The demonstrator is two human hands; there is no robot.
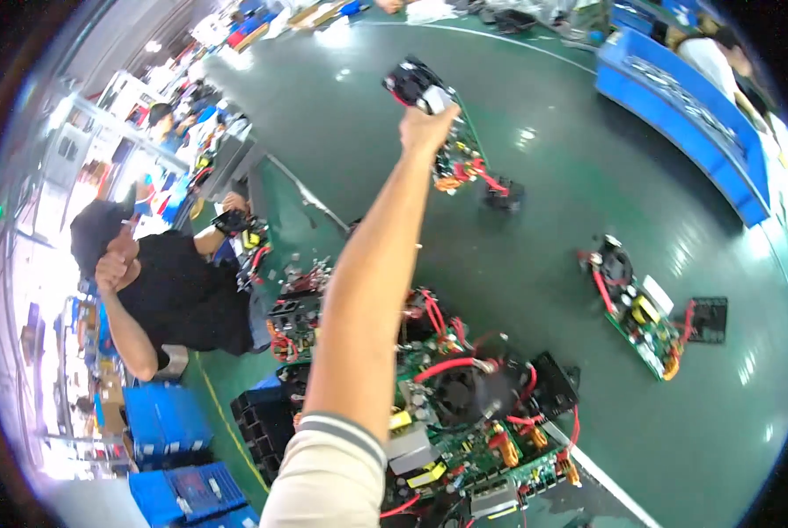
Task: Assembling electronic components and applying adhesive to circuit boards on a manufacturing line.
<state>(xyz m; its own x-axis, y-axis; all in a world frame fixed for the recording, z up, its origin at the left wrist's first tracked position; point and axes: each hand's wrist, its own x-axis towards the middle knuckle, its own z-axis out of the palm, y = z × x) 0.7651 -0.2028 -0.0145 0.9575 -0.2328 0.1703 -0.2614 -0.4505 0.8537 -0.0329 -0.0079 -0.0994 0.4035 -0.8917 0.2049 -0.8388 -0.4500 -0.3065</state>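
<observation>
My left arm stretches up and away through the middle of the view. At its end my left hand is closed on a circuit board assembly, near a white block. A black fan housing sits at the far end of the assembly, and a small black panel hangs off its near end on red wires. The fingertips are hidden behind the board. Under and beside my forearm lies a pile of similar green boards with fans, red cables and yellow parts. My right hand is out of view.
Another board assembly with a fan lies on the green floor at right. A long blue bin of metal parts stands far right. At left is a co-worker in black, a hand on board parts; blue crates stand below.
</observation>
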